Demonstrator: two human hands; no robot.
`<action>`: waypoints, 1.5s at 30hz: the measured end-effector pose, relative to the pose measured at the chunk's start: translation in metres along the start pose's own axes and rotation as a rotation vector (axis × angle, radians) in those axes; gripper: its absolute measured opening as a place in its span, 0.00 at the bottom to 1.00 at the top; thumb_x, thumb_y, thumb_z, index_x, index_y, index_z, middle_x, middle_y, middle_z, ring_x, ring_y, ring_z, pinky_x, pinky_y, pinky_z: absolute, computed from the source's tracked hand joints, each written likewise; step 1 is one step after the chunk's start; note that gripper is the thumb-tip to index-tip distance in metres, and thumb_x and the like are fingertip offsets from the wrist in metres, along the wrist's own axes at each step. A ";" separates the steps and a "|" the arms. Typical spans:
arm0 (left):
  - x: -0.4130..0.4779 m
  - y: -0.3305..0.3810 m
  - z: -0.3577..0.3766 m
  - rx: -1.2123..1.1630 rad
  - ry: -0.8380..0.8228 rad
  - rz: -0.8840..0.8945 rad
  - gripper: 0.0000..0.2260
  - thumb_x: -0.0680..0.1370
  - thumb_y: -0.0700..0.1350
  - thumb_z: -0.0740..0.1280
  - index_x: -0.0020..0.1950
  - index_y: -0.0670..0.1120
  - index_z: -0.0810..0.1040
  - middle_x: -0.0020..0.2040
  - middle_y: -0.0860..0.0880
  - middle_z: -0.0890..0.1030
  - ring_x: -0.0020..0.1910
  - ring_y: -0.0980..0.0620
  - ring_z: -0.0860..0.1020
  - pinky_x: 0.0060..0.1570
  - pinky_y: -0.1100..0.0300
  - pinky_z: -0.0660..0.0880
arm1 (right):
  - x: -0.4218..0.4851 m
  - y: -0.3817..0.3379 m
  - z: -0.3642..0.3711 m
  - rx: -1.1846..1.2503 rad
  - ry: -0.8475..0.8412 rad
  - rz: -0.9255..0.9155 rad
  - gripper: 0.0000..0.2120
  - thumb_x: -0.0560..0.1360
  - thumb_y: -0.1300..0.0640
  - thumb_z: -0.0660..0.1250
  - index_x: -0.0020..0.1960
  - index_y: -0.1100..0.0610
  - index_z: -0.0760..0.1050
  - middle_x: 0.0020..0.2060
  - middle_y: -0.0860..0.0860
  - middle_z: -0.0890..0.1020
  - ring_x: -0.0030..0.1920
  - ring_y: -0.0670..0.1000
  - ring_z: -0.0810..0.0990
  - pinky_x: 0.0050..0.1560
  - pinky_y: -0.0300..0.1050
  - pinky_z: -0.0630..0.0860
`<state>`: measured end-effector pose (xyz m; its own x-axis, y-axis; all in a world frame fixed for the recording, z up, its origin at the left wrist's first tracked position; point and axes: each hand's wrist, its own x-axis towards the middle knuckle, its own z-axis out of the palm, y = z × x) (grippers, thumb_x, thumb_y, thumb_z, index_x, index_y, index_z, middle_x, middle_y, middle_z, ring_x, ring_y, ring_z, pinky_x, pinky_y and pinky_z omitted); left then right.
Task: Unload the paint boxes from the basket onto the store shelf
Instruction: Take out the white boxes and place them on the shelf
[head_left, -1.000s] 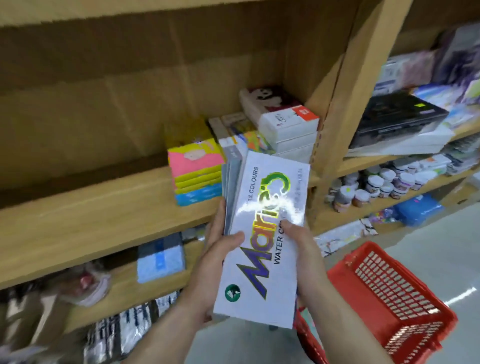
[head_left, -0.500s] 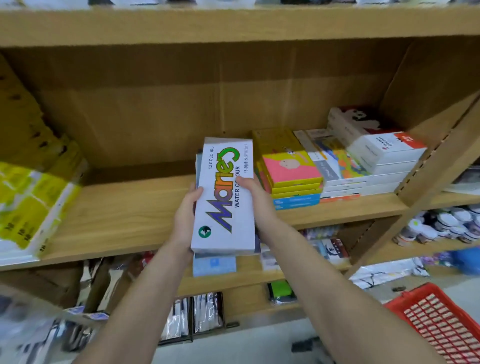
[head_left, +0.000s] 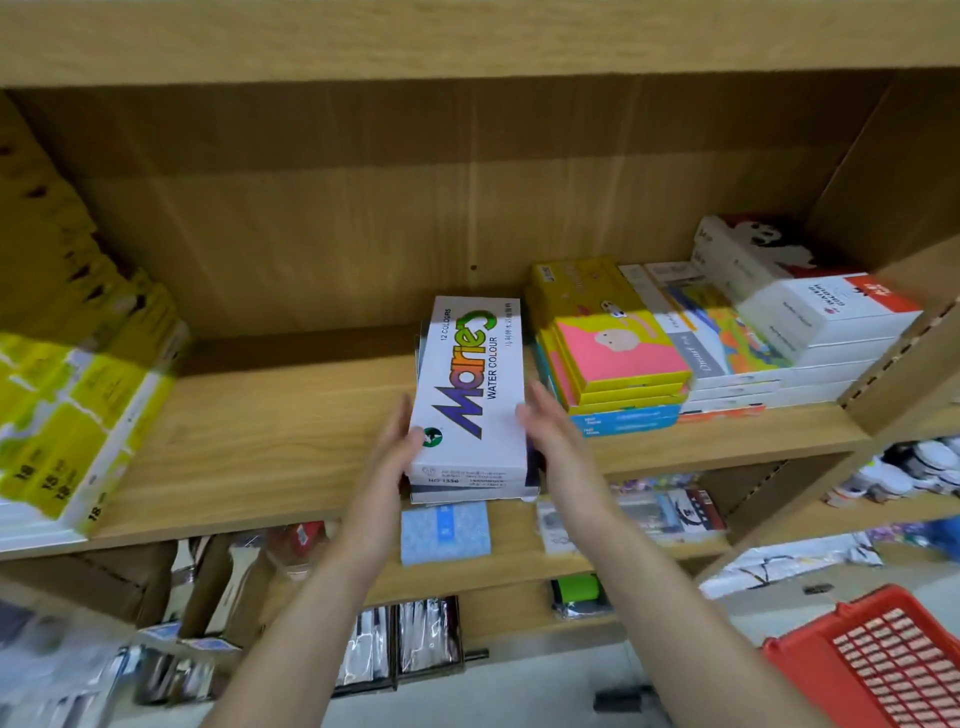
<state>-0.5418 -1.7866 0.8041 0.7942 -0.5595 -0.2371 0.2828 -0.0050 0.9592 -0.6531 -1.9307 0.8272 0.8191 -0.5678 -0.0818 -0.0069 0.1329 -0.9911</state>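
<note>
Wooden shelf (head_left: 249, 447), both open hands flanking stacked paint boxes (head_left: 470, 395).

The wooden shelf (head_left: 270, 431) carries stacked paint boxes (head_left: 470, 395), colourful box stacks (head_left: 618, 364) beside them, yellow packs (head_left: 78, 415) left.

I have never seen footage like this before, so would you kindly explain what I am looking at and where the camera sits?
There is no machine here: a person wears a wide-angle camera on the head, so the one picture looks forward and down along both bare arms. The left hand and right hand flank a small stack of white Marie's water colour boxes lying flat on the wooden shelf. The fingers look loose and blurred, so I cannot tell whether either grip is closed. Right of the stack sit yellow and pink boxes and a pile of white boxes; yellow packs lie at the far left. The red basket shows at the bottom right corner; its contents are not visible.
</note>
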 end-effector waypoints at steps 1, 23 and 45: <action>-0.003 -0.008 0.003 -0.021 0.007 0.007 0.36 0.68 0.66 0.66 0.75 0.56 0.73 0.65 0.55 0.83 0.65 0.53 0.80 0.60 0.54 0.74 | -0.009 0.007 0.003 -0.024 -0.031 -0.058 0.22 0.77 0.43 0.64 0.70 0.37 0.73 0.62 0.37 0.83 0.62 0.38 0.81 0.56 0.32 0.77; 0.053 0.018 0.073 -0.032 -0.018 0.091 0.22 0.73 0.54 0.61 0.67 0.53 0.75 0.57 0.46 0.86 0.49 0.49 0.85 0.46 0.54 0.79 | -0.027 0.038 -0.006 -0.245 0.377 -0.120 0.29 0.79 0.48 0.61 0.79 0.50 0.64 0.73 0.44 0.74 0.73 0.44 0.71 0.76 0.53 0.68; -0.071 -0.177 0.216 0.999 -0.546 0.295 0.15 0.77 0.55 0.66 0.61 0.53 0.79 0.58 0.57 0.76 0.57 0.55 0.78 0.57 0.57 0.75 | -0.170 0.138 -0.340 -0.958 0.539 0.364 0.22 0.78 0.49 0.71 0.66 0.60 0.78 0.63 0.60 0.81 0.57 0.62 0.82 0.57 0.54 0.78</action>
<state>-0.7643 -1.9253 0.6843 0.3540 -0.9274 -0.1213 -0.6134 -0.3281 0.7184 -0.9884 -2.0914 0.6687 0.3302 -0.9258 -0.1842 -0.8128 -0.1797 -0.5541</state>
